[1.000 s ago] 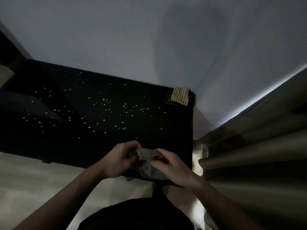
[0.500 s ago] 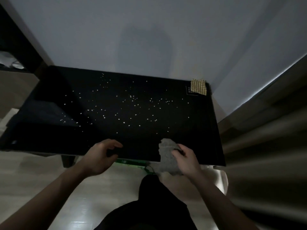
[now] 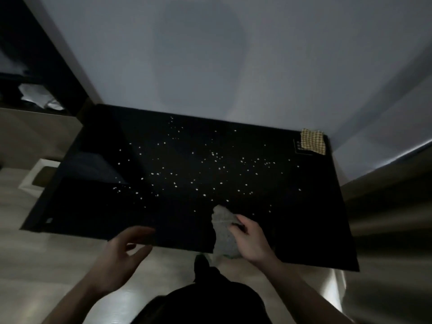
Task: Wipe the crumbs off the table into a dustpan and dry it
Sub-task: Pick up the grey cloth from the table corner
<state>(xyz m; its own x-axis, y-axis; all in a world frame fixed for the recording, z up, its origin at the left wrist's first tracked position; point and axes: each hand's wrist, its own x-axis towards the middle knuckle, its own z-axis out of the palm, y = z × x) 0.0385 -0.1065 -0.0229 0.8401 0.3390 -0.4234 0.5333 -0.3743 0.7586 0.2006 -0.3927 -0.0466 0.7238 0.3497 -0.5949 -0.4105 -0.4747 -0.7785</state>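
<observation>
Left hand [image 3: 124,256] hangs spread and empty just off the black table [image 3: 93,206]'s near edge, crumbs [image 3: 198,169] scattered across the middle, right hand [image 3: 251,242] pinching a grey cloth [image 3: 223,226] draped over that edge; checked cloth [image 3: 312,141] far right corner, too dark to spot a dustpan

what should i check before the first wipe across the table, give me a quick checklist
1. Cloth in hand: ok. The right hand is closed on the grey cloth at the near edge of the black table.
2. Left hand free to hold a dustpan: ok, it is open and empty.
3. Dustpan ready to catch: not ok, none is in view.
4. Crumbs located: ok, scattered across the middle of the table, none wiped yet.
5. Wiping path clear: mostly ok, only a checkered cloth lies at the far right corner.
6. Cloth damp or dry: cannot tell in this dim light.
</observation>
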